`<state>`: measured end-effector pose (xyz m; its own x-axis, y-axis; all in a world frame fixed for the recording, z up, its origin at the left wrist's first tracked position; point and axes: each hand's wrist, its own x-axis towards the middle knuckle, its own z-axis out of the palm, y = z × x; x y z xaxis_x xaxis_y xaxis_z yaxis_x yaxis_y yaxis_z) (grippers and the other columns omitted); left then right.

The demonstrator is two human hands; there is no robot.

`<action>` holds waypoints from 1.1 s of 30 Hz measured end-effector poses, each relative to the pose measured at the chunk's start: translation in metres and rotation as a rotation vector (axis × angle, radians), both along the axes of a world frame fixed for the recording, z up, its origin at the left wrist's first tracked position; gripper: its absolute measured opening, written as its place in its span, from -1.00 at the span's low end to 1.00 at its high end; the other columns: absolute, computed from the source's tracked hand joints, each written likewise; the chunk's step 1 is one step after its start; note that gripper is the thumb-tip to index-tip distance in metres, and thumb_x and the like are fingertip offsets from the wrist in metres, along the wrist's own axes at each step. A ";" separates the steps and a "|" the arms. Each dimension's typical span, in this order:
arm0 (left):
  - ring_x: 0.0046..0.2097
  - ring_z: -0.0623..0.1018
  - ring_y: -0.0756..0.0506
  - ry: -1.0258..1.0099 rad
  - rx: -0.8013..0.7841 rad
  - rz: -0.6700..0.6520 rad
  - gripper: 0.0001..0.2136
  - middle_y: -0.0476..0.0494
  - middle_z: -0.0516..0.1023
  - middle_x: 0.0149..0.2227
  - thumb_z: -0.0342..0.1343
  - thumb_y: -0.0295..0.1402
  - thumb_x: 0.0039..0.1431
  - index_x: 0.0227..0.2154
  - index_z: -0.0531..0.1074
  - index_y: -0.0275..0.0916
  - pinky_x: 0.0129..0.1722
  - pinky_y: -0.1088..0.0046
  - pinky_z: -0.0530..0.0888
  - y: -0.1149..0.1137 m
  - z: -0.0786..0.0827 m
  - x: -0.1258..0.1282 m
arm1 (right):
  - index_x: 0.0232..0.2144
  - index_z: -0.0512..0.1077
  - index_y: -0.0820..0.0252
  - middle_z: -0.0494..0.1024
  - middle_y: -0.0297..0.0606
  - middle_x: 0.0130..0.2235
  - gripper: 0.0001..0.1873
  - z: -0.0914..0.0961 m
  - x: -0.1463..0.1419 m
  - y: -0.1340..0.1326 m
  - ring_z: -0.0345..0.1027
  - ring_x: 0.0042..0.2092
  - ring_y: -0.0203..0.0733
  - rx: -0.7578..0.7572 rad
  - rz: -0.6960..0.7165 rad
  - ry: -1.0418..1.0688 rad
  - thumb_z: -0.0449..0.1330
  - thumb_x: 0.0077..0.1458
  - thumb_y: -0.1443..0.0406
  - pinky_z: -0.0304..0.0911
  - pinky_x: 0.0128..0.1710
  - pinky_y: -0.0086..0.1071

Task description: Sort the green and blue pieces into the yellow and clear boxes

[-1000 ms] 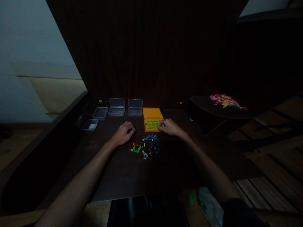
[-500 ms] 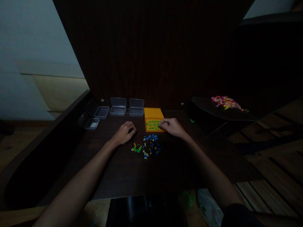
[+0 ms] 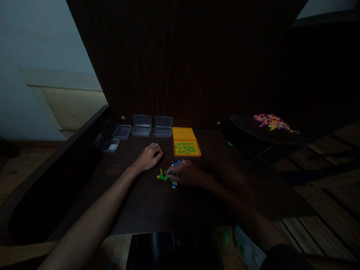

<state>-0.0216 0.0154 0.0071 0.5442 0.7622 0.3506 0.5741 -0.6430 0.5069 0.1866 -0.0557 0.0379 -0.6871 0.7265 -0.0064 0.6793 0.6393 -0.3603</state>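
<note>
My right hand (image 3: 187, 173) is over the pile of tiny toy bricks, its fingertips drawn together at the green bricks (image 3: 164, 177); whether a piece is between them is hidden. It covers much of the pile, with blue bricks (image 3: 177, 162) showing behind it and a few pale and blue ones (image 3: 174, 185) in front. My left hand (image 3: 149, 156) rests on the table left of the pile, fingers loosely bent and apart from the thumb, holding nothing. Behind the pile is an open yellow box (image 3: 199, 153) with many green bricks (image 3: 186, 147) spread inside.
Several clear plastic boxes with raised lids, such as this clear box (image 3: 141, 130), line the back left of the dark table (image 3: 140, 210). On a dark ledge to the right lies a heap of pink and yellow pieces (image 3: 272, 122). A tall dark panel (image 3: 180, 67) rises behind.
My right hand has moved from the yellow box down and left to the brick pile. My left hand stays in its place. The view has shifted slightly.
</note>
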 end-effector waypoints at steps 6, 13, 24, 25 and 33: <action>-0.18 0.45 -0.14 0.004 0.002 -0.001 -0.81 -0.14 0.49 -0.32 -0.07 -0.38 0.22 -0.43 0.42 -0.23 -0.09 0.27 0.39 0.000 0.001 0.000 | -0.11 0.53 0.08 0.63 -0.25 -0.28 -0.76 -0.004 -0.003 0.000 0.46 -0.26 -0.18 0.025 0.009 -0.071 0.16 0.20 0.23 0.13 -0.28 -0.40; -0.18 0.45 -0.14 -0.002 -0.004 -0.004 -0.80 -0.15 0.49 -0.32 -0.07 -0.38 0.22 -0.42 0.42 -0.23 -0.09 0.26 0.39 0.000 0.000 0.000 | -0.11 0.52 0.12 0.64 -0.21 -0.22 -0.77 -0.002 -0.003 0.000 0.48 -0.23 -0.19 0.006 0.054 -0.060 0.12 0.24 0.26 0.13 -0.27 -0.40; -0.20 0.44 -0.13 -0.020 -0.008 -0.002 -0.81 -0.14 0.48 -0.34 -0.07 -0.37 0.21 -0.43 0.43 -0.22 -0.11 0.28 0.40 0.001 -0.001 0.000 | -0.22 0.52 0.19 0.50 -0.35 -0.44 -0.81 0.015 0.016 0.012 0.29 -0.43 -0.33 -0.001 -0.047 0.194 0.13 0.22 0.26 0.07 -0.38 -0.48; -0.20 0.44 -0.13 -0.018 -0.011 -0.002 -0.81 -0.14 0.48 -0.34 -0.07 -0.37 0.21 -0.43 0.43 -0.22 -0.10 0.28 0.40 0.000 -0.001 0.000 | -0.23 0.53 0.19 0.49 -0.36 -0.44 -0.80 0.019 0.022 0.016 0.27 -0.44 -0.33 -0.004 -0.075 0.226 0.13 0.22 0.25 0.07 -0.39 -0.48; -0.19 0.45 -0.14 -0.007 -0.009 0.002 -0.81 -0.14 0.48 -0.33 -0.07 -0.38 0.21 -0.43 0.42 -0.23 -0.09 0.27 0.40 0.000 0.000 0.000 | -0.35 0.55 0.31 0.36 -0.33 -0.47 -0.75 0.017 0.091 0.053 0.17 -0.45 -0.31 0.128 -0.332 0.277 0.16 0.13 0.23 0.05 -0.42 -0.44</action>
